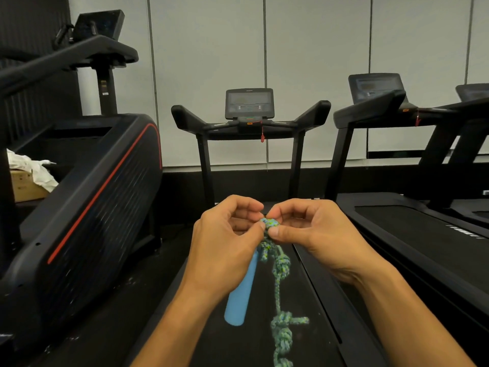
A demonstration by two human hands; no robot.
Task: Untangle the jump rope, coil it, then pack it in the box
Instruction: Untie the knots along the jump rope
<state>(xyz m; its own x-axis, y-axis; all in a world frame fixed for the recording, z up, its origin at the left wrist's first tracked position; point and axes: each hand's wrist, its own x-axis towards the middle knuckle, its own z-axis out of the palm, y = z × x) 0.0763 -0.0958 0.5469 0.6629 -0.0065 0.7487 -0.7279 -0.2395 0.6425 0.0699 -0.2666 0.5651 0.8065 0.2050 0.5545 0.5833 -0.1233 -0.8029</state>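
Note:
A green-and-blue braided jump rope [281, 271] hangs from my hands down over the treadmill belt, with several tight knots along it. Its light blue handle [241, 295] dangles below my left hand. My left hand [225, 250] and my right hand [315, 234] are held together at chest height, and the thumb and fingertips of both pinch the topmost knot [270, 224] from either side. The rope's lower end runs out of view at the bottom edge. A second handle is not visible.
A black treadmill [250, 120] stands straight ahead, its belt below my hands. A stair machine [87, 197] is on the left and another treadmill [412, 223] on the right. A cardboard box [25, 186] with white paper sits at far left.

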